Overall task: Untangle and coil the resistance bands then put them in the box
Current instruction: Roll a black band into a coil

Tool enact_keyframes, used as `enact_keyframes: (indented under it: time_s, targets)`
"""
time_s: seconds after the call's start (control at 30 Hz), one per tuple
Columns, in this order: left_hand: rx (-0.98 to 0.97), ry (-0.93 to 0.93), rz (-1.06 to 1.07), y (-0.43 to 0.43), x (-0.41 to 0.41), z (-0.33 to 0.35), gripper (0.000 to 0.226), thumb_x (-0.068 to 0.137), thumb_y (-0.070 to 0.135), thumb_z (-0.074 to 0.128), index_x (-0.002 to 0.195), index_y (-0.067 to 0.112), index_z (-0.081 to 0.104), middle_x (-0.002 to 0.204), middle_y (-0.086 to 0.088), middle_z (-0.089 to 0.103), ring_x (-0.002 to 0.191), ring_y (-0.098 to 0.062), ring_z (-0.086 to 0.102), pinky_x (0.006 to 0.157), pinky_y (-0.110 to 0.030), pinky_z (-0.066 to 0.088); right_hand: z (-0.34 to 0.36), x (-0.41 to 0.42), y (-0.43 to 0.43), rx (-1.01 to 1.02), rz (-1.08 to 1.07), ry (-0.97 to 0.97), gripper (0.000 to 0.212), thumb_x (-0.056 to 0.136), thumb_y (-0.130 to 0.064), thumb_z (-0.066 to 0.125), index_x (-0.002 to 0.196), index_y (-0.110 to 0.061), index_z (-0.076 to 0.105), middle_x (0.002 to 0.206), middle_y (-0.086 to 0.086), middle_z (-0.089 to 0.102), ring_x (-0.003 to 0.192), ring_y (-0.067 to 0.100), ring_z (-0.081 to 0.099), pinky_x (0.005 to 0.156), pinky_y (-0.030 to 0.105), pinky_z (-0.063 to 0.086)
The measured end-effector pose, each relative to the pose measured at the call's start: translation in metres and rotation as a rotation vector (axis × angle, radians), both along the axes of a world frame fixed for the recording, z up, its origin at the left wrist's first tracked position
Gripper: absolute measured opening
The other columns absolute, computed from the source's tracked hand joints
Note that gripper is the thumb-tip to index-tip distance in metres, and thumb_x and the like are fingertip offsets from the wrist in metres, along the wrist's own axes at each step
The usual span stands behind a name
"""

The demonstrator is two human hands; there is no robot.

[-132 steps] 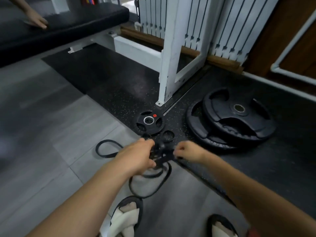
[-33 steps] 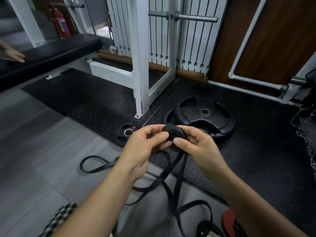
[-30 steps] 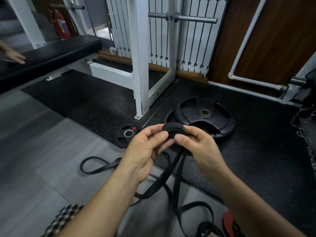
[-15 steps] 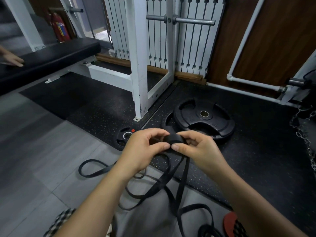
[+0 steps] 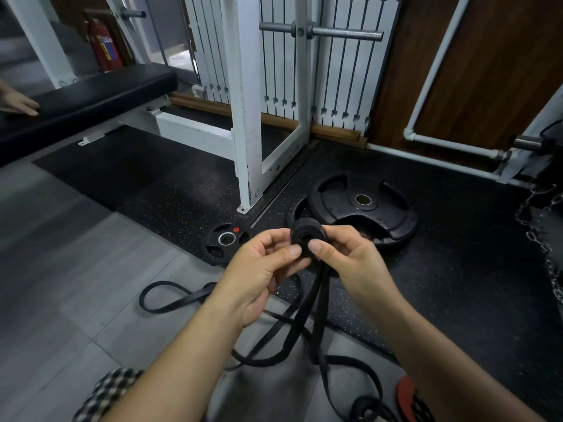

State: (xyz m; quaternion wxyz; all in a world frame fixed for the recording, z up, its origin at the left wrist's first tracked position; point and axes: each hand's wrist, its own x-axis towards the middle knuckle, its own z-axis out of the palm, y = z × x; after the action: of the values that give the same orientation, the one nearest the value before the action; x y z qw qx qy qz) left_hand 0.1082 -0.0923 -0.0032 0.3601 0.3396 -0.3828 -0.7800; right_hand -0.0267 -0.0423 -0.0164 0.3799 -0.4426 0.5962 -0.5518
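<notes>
Grey floor tiles (image 5: 76, 269) meet a black speckled rubber mat (image 5: 457, 284) in a gym, with a white rack upright (image 5: 246, 117) standing on the mat as the main landmark. Right of the upright's foot lies a large black weight plate (image 5: 362, 205) stacked on another; just left of and nearer than the foot lies a small weight plate (image 5: 227, 243) with a red dot. Far left of the upright runs a black padded bench (image 5: 91, 99), with another person's hand (image 5: 18, 102) resting on it.

Nearer than the upright, the left hand (image 5: 259, 278) and right hand (image 5: 350, 263) meet around a tight black coil (image 5: 307, 239) of resistance band (image 5: 304, 318). Both thumbs and curled fingers pinch the coil from either side, thumb tips almost touching on its near face. From the coil, loose band strands hang down and spread in loops over the tiles, one loop reaching out left toward the bench side. No box is in view.
</notes>
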Motion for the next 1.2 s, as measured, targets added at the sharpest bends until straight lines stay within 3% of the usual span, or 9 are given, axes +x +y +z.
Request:
enact_keyframes:
  time_s: [0.13, 0.23, 0.4, 0.7, 0.83, 0.9, 1.0, 1.07, 1.2]
  targets:
    - [-0.533, -0.502, -0.141, -0.009, 0.01, 0.004, 0.041, 0.078, -0.002, 0.067, 0.107, 0.027, 0.061, 0.094, 0.005, 0.061, 0.073, -0.005, 0.061, 0.067, -0.014, 0.052, -0.003, -0.005, 0.002, 0.032, 0.101, 0.295, 0.018, 0.082, -0.013, 0.067, 0.097, -0.023, 0.066, 0.098, 0.003, 0.063, 0.094, 0.015, 0.061, 0.089, 0.037, 0.05]
    - [-0.739, -0.596, -0.151, -0.01, 0.013, 0.007, 0.037, 0.076, -0.001, 0.07, 0.087, 0.034, 0.065, 0.078, 0.013, 0.066, 0.073, -0.001, 0.061, 0.071, -0.015, 0.05, -0.002, -0.003, 0.004, 0.05, 0.156, 0.318, 0.018, 0.081, -0.015, 0.069, 0.091, -0.03, 0.065, 0.093, 0.001, 0.065, 0.088, 0.014, 0.063, 0.083, 0.032, 0.052]
    - [-0.45, -0.363, 0.008, -0.004, 0.01, 0.006, 0.028, 0.076, -0.01, 0.065, 0.088, 0.015, 0.066, 0.071, 0.007, 0.068, 0.072, -0.007, 0.064, 0.071, -0.018, 0.054, 0.005, -0.001, 0.003, 0.01, 0.134, -0.041, 0.029, 0.076, -0.005, 0.07, 0.094, -0.027, 0.066, 0.103, 0.008, 0.067, 0.092, 0.014, 0.065, 0.085, 0.028, 0.053]
    - [0.006, 0.088, 0.076, 0.0, 0.003, 0.005, 0.023, 0.073, -0.008, 0.058, 0.094, 0.001, 0.059, 0.077, -0.008, 0.071, 0.072, -0.015, 0.07, 0.066, -0.023, 0.058, 0.008, 0.002, 0.004, -0.061, 0.094, -0.21, 0.027, 0.069, -0.014, 0.068, 0.095, -0.021, 0.066, 0.088, -0.005, 0.072, 0.087, 0.006, 0.066, 0.081, 0.02, 0.053]
    - [0.046, 0.096, 0.031, -0.002, 0.002, 0.004, 0.027, 0.074, -0.007, 0.058, 0.099, 0.0, 0.057, 0.087, -0.012, 0.067, 0.075, -0.015, 0.07, 0.066, -0.022, 0.058, 0.005, 0.002, 0.004, -0.071, 0.091, -0.251, 0.022, 0.079, -0.009, 0.063, 0.099, -0.018, 0.065, 0.093, -0.003, 0.072, 0.09, 0.005, 0.066, 0.081, 0.017, 0.052]
    - [-0.102, -0.113, -0.005, -0.006, 0.006, 0.005, 0.023, 0.079, -0.008, 0.059, 0.097, 0.007, 0.061, 0.091, -0.009, 0.065, 0.075, -0.014, 0.068, 0.069, -0.02, 0.057, 0.003, -0.001, 0.005, -0.029, 0.115, -0.172, 0.023, 0.083, -0.004, 0.062, 0.101, -0.019, 0.065, 0.097, 0.0, 0.071, 0.092, 0.009, 0.067, 0.084, 0.02, 0.052]
    - [-0.678, -0.652, -0.07, -0.014, 0.014, 0.001, 0.037, 0.076, 0.002, 0.071, 0.107, 0.021, 0.064, 0.097, 0.007, 0.06, 0.082, -0.005, 0.06, 0.076, -0.01, 0.048, -0.002, -0.007, 0.006, 0.061, 0.131, 0.286, 0.021, 0.083, -0.009, 0.066, 0.099, -0.023, 0.064, 0.09, -0.005, 0.065, 0.081, 0.005, 0.061, 0.077, 0.021, 0.05]
    - [-0.888, -0.779, -0.138, -0.014, 0.015, 0.001, 0.042, 0.075, 0.007, 0.073, 0.114, 0.021, 0.064, 0.091, 0.016, 0.055, 0.084, 0.001, 0.055, 0.077, -0.004, 0.039, -0.005, -0.008, 0.007, 0.076, 0.147, 0.481, 0.02, 0.083, -0.014, 0.067, 0.096, -0.029, 0.063, 0.09, -0.003, 0.061, 0.082, 0.009, 0.058, 0.079, 0.029, 0.05]
    - [-0.843, -0.637, -0.057, -0.012, 0.016, 0.006, 0.034, 0.073, -0.001, 0.072, 0.088, 0.03, 0.068, 0.084, 0.01, 0.066, 0.08, -0.005, 0.062, 0.079, -0.014, 0.046, 0.0, -0.001, 0.006, 0.005, 0.14, 0.139, 0.027, 0.081, -0.005, 0.067, 0.094, -0.028, 0.063, 0.092, -0.002, 0.067, 0.085, 0.007, 0.064, 0.08, 0.024, 0.053]
